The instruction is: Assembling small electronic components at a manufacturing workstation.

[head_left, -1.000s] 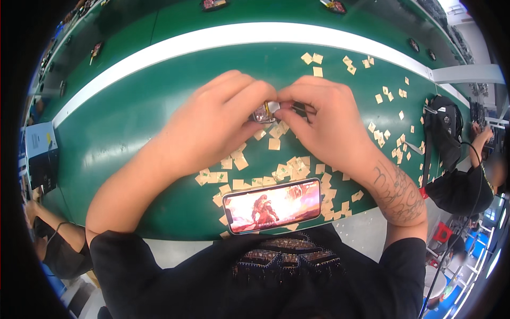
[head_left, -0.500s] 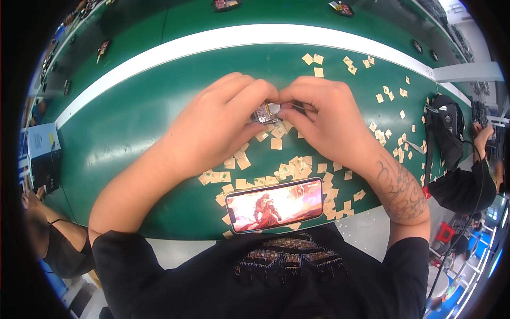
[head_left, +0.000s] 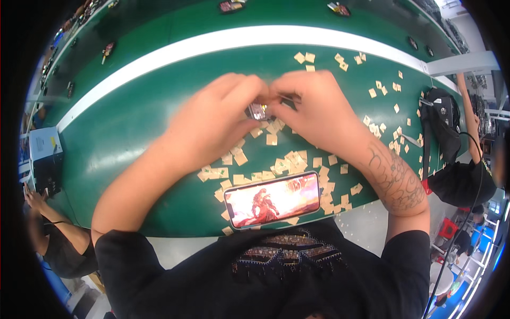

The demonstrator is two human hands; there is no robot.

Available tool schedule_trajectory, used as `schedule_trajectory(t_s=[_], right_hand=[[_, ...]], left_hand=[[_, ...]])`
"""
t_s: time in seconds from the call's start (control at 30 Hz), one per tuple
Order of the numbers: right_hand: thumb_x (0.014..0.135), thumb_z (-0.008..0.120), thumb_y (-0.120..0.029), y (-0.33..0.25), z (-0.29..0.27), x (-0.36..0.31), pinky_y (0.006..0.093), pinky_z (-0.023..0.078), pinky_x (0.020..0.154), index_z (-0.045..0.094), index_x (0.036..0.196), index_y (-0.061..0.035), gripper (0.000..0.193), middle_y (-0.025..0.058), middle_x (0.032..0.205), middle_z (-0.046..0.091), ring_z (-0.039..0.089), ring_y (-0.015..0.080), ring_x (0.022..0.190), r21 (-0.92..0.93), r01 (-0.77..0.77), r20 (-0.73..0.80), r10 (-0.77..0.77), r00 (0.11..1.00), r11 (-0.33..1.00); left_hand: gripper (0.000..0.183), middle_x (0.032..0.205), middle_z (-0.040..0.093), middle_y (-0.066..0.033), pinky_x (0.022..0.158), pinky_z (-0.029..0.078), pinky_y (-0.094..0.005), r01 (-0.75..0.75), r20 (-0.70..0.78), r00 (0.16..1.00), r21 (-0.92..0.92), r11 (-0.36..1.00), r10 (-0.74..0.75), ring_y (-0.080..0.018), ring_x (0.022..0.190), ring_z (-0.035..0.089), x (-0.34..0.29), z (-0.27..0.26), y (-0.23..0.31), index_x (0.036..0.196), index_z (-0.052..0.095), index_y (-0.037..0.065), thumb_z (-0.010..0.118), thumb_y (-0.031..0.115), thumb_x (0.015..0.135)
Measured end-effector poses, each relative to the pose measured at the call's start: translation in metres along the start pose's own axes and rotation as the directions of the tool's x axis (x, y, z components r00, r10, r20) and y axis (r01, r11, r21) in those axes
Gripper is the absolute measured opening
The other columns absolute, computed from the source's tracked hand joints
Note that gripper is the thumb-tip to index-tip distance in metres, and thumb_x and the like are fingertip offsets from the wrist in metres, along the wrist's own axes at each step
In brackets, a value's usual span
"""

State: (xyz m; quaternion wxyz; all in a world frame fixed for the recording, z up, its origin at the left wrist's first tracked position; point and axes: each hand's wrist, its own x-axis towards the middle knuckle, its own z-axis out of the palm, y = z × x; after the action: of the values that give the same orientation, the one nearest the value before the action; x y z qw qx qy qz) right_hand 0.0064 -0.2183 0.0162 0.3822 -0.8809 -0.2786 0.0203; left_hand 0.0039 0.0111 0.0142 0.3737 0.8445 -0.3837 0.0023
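A small electronic assembly (head_left: pixel 258 111) with a dark and silvery face sits between my two hands over the green table. My left hand (head_left: pixel 218 109) is closed around its left side, thumb below and fingers above. Against its right edge press the pinched thumb and fingertips of my right hand (head_left: pixel 311 98). A thin dark piece shows among the right fingers, too blurred to name. Under and around the hands lie many small cream-coloured paper squares (head_left: pixel 272 139). Nearer to me a phone (head_left: pixel 273 201) with a bright picture on its screen lies among them.
Beyond a white rail (head_left: pixel 255 35), a green strip carries several small assemblies (head_left: pixel 232 6). A black bag (head_left: pixel 445 119) and a cable are at the right edge. A box (head_left: pixel 45 144) stands at far left. Parts of other people show at both sides.
Both hands shift slightly left, and the right fingertips cover more of the assembly, hiding its pale end. The whole view has moved a little. On the strip, the small assemblies sit slightly differently.
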Motion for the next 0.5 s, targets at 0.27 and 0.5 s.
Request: schedule_trajectory(t_s=[0.27, 0.5], right_hand=[[0.088, 0.077, -0.002, -0.020, -0.010, -0.026, 0.0445, 0.061, 0.077, 0.069, 0.119, -0.0022, 0.032, 0.0169, 0.106, 0.079, 0.076, 0.0382, 0.087, 0.018, -0.140, 0.035, 0.139, 0.990, 0.990], [0.089, 0.073, 0.000, -0.024, -0.014, -0.031, 0.0473, 0.060, 0.084, 0.066, 0.124, 0.0008, 0.036, 0.0201, 0.116, 0.076, 0.074, 0.0417, 0.098, 0.015, -0.157, 0.067, 0.156, 0.985, 0.987]], left_hand=[[0.048, 0.110, 0.068, -0.0142, 0.085, 0.059, -0.0415, 0.031, -0.017, 0.999, 0.082, 0.996, -0.030, -0.0343, 0.102, 0.069, -0.007, 0.006, 0.009, 0.119, 0.060, 0.003, 0.087, -0.003, 0.079], [0.049, 0.107, 0.067, -0.0131, 0.084, 0.058, -0.0402, 0.076, -0.046, 0.996, 0.087, 0.993, -0.072, -0.0326, 0.097, 0.070, -0.006, 0.009, 0.010, 0.118, 0.061, 0.003, 0.086, -0.007, 0.077]])
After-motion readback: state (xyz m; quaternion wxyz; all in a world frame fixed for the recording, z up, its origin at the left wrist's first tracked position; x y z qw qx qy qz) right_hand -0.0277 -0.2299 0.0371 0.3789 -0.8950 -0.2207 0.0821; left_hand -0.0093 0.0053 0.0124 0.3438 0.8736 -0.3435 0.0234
